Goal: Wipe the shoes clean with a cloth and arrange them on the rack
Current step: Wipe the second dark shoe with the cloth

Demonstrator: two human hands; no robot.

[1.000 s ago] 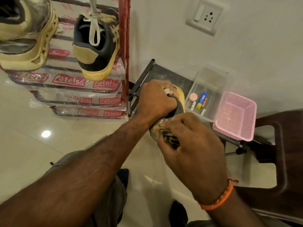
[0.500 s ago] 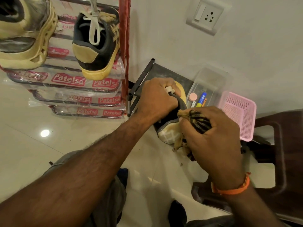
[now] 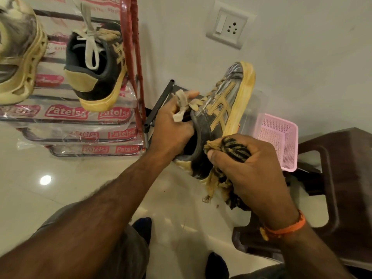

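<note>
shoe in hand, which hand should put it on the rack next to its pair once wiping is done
Left. The left hand already grips the shoe at its collar, nearest the rack. The right hand is full of cloth.

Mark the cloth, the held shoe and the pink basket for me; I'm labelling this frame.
cloth (image 3: pixel 234 149), head view, striped bunch between the fingers.
held shoe (image 3: pixel 219 109), head view, side panel.
pink basket (image 3: pixel 278 137), head view, mesh wall.
</note>
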